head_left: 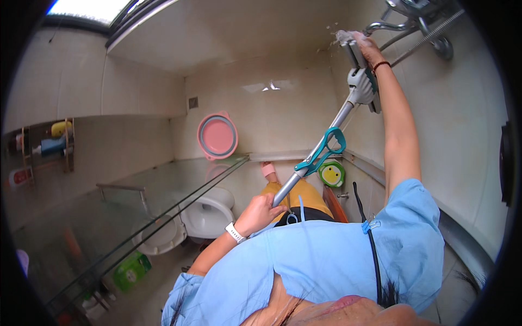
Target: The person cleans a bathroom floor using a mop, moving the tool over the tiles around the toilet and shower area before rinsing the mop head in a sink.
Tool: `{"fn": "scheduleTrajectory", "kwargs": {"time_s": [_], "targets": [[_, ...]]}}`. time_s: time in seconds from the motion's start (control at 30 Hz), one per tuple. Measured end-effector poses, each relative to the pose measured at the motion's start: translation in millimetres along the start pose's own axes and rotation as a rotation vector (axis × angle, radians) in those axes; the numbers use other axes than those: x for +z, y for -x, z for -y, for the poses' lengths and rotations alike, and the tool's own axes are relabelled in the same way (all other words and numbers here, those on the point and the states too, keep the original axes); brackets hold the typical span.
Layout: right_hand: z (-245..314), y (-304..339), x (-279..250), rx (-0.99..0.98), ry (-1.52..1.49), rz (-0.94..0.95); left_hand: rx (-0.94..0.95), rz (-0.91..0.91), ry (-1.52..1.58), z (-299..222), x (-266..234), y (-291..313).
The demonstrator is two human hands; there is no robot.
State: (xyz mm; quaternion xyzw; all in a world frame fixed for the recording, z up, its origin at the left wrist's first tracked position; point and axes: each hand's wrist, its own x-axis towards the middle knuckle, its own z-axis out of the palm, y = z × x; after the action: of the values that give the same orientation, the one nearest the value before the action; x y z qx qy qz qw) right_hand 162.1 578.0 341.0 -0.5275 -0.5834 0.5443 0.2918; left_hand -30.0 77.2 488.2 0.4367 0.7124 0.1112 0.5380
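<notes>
Tiled bathroom walls surround us, with a pink basin hanging on the far wall, a toilet low on the left and a glass partition between. We hold a flat mop slanting up to the right: our left hand is wrapped tight around the near end of its metal pole, our right hand is closed on the wet mop head under the chrome tap, far right. We judge the mop light and stiff but long, so two well-spread holds steady it; the soaked head and pole look slippery, and the teal squeeze handle offers a surer hold
</notes>
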Motion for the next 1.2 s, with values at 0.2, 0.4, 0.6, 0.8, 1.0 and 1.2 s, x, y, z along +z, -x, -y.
{"fn": "scheduleTrajectory", "kwargs": {"time_s": [0.2, 0.4, 0.6, 0.8, 1.0, 1.2], "targets": [[-34.9, -19.9, -17.2, 0.062, -0.001, -0.155, 0.055, -0.028, 0.100, 5.8, 9.9, -2.9], [-109.4, 9.6, -78.6, 0.271, 0.279, -0.071, -0.005, -0.025, 0.183, -1.0, 15.1, -4.3], [-71.5, 53.3, -43.8, 0.215, -0.661, 0.120, -0.048, -0.043, 0.306, -5.9, 0.0, -13.5], [-75.2, 19.1, -62.2, 0.219, -0.570, -0.199, -0.135, -0.263, 0.036, 14.0, 24.2, -30.3], [-11.3, 23.3, -54.0, 0.368, -0.410, -0.034, 0.085, -0.241, -0.003, 22.5, 32.0, -51.6], [-39.7, 27.5, -23.9, -0.055, -0.543, 0.209, -0.295, 0.321, 0.658, -2.0, 25.4, -40.6]]}}
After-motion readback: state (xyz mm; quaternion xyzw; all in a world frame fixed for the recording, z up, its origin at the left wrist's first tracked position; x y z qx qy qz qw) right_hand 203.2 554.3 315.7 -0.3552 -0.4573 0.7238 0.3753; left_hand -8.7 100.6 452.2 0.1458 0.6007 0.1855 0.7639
